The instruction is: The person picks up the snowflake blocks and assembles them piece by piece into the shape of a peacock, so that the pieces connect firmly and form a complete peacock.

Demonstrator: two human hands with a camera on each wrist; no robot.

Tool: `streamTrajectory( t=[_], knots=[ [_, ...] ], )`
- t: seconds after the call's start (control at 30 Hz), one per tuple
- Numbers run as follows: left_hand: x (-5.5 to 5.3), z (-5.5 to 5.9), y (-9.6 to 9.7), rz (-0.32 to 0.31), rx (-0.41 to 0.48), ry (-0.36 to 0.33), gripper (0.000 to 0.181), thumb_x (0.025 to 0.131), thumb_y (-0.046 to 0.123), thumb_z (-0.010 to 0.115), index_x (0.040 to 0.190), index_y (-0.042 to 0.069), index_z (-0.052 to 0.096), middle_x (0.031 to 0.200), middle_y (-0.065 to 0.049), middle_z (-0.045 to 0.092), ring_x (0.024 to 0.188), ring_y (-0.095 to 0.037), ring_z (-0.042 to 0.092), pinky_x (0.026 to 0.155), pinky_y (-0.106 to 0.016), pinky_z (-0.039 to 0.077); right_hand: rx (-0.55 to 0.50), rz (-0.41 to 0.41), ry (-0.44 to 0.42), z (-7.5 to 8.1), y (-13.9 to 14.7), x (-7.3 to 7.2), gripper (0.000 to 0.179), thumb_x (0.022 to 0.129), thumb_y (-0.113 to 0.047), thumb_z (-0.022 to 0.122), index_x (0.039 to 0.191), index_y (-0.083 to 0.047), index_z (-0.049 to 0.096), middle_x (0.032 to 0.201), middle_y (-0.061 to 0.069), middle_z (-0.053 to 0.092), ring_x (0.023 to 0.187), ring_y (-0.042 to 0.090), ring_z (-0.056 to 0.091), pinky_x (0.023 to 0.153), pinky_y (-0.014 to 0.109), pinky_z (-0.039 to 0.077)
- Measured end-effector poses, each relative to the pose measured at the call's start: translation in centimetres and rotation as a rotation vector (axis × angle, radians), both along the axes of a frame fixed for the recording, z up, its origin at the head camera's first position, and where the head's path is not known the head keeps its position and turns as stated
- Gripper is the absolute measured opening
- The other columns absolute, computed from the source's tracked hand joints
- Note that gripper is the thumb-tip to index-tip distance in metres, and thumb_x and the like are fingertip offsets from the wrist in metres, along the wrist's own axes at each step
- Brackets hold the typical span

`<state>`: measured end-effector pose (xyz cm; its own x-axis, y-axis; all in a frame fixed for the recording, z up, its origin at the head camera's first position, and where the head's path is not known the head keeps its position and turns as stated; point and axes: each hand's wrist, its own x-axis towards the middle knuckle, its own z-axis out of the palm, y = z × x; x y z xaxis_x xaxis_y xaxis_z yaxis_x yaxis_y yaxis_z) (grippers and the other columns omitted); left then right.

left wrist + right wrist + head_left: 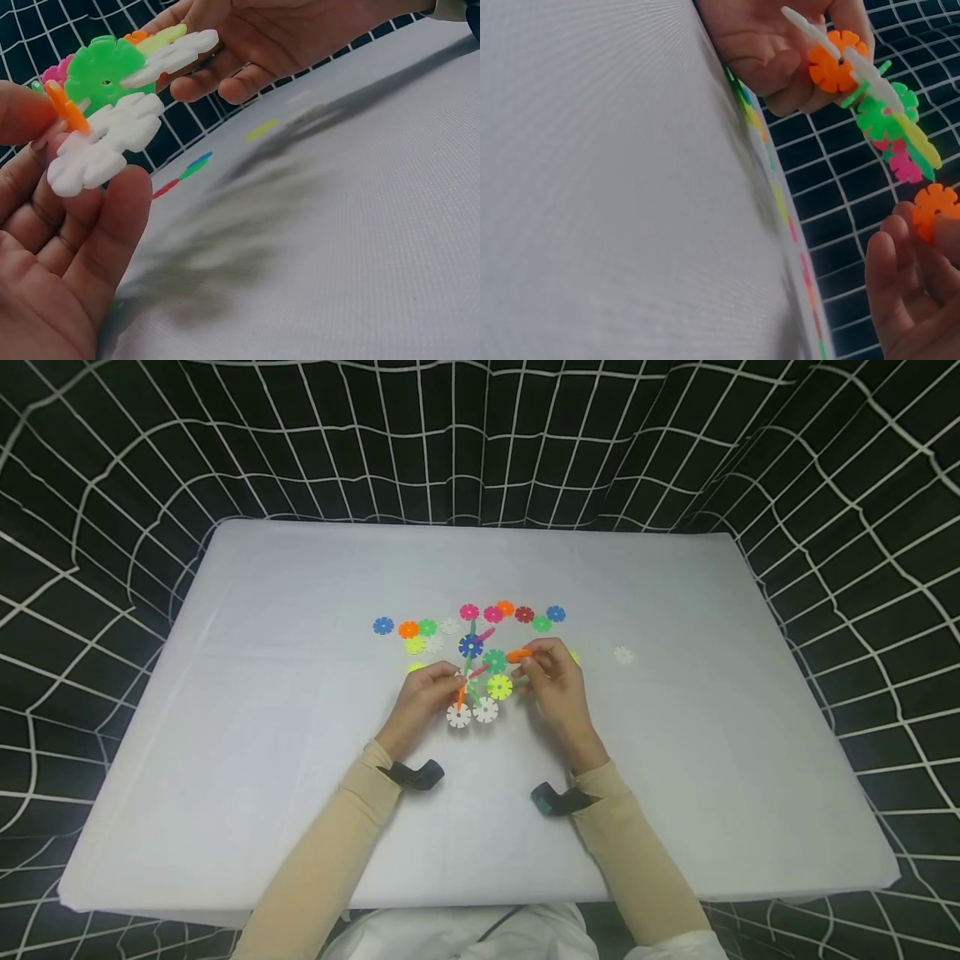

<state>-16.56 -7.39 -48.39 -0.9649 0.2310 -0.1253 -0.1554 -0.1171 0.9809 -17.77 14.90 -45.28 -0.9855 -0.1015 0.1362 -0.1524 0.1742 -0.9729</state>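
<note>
My left hand (pixel 417 700) pinches a cluster of interlocking plastic snowflake discs, held up above the table. The cluster joins a white disc (pixel 86 161), a green disc (pixel 105 73), a yellow disc (pixel 499 687), a blue disc (pixel 471 647) and several others, slotted together edge to edge at angles. An upright orange disc (pixel 837 61) within it is beside the left fingers. To the right, my right hand (pixel 561 689) grips a loose orange disc (pixel 934 210) between thumb and fingers. That disc is close to the cluster's green and yellow side, with a small gap in the right wrist view.
Loose discs lie on the white table (pixel 285 710) beyond the hands, among them a blue disc (pixel 383 626), a dark red disc (pixel 524 614) and another blue disc (pixel 556 613). A white disc (pixel 623 655) lies apart at right. Black netted cloth (pixel 450 452) surrounds the table.
</note>
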Motion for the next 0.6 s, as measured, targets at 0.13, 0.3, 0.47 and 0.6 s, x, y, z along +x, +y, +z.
streamTrajectory(
  t=[0.13, 0.3, 0.47, 0.6],
  knots=[
    [0.13, 0.17, -0.03, -0.027, -0.029, 0.016, 0.013, 0.097, 0.019, 0.058, 0.1, 0.009, 0.067, 0.087, 0.004, 0.062, 0.087, -0.012, 0.057, 0.086, -0.028, 0.052, 0.019, 0.012, 0.012, 0.03, -0.03, 0.01, 0.017, 0.102, -0.002, 0.056, 0.119, -0.001, 0.056, 0.111, 0.019, 0.069, 0.084, 0.014, 0.069, 0.066, 0.027, 0.06],
    [0.2, 0.26, -0.07, -0.044, -0.048, 0.027, 0.012, 0.098, 0.02, 0.057, 0.097, 0.011, 0.065, 0.089, 0.003, 0.062, 0.087, -0.012, 0.057, 0.086, -0.028, 0.052, 0.031, 0.041, 0.008, 0.08, -0.05, 0.1, 0.019, 0.102, -0.005, 0.056, 0.121, -0.001, 0.058, 0.108, 0.012, 0.068, 0.089, 0.025, 0.068, 0.067, 0.027, 0.06],
    [0.17, 0.19, -0.14, -0.053, -0.073, 0.04, 0.014, 0.098, 0.022, 0.057, 0.097, 0.011, 0.065, 0.086, 0.003, 0.058, 0.084, -0.012, 0.052, 0.079, -0.025, 0.046, 0.035, 0.063, 0.009, 0.07, 0.05, 0.19, 0.022, 0.102, -0.006, 0.057, 0.123, 0.0, 0.061, 0.106, 0.011, 0.067, 0.089, 0.025, 0.066, 0.068, 0.027, 0.06],
    [0.12, 0.21, -0.15, -0.05, -0.097, 0.051, 0.016, 0.099, 0.023, 0.056, 0.097, 0.01, 0.064, 0.083, 0.003, 0.055, 0.083, -0.013, 0.049, 0.077, -0.025, 0.042, 0.029, 0.08, 0.019, -0.04, 0.21, 0.17, 0.024, 0.102, -0.007, 0.057, 0.124, 0.002, 0.063, 0.107, 0.014, 0.067, 0.088, 0.024, 0.066, 0.069, 0.029, 0.061]
  ],
)
